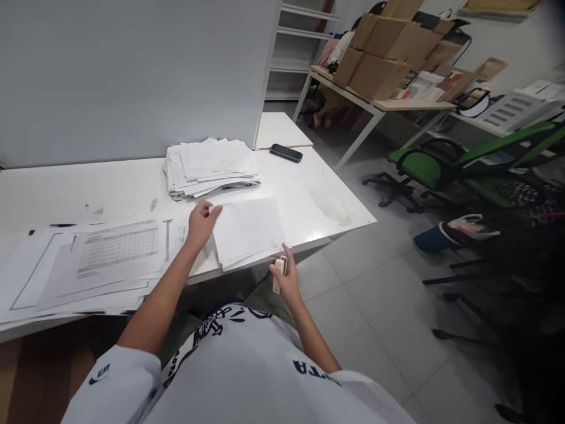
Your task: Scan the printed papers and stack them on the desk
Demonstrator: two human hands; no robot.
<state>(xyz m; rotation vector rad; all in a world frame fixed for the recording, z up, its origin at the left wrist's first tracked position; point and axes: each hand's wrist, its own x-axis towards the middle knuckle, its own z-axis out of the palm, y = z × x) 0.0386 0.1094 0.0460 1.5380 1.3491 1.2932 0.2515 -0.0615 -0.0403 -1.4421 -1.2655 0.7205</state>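
Observation:
My left hand (200, 224) pinches the left edge of a small set of white sheets (249, 231) lying near the front edge of the white table (318, 203). Just below that edge, my right hand (286, 278) is closed around a small cream stapler (278, 272), its fingertips touching the sheets' front corner. A thick pile of papers (212, 166) rests behind the sheets. Large printed sheets with tables (97, 259) spread across the left part of the table.
A black phone (286, 152) lies at the back of the table beside a grey partition (132, 76). To the right are green office chairs (463, 165), a table loaded with cardboard boxes (384, 53) and a tiled floor (379, 306).

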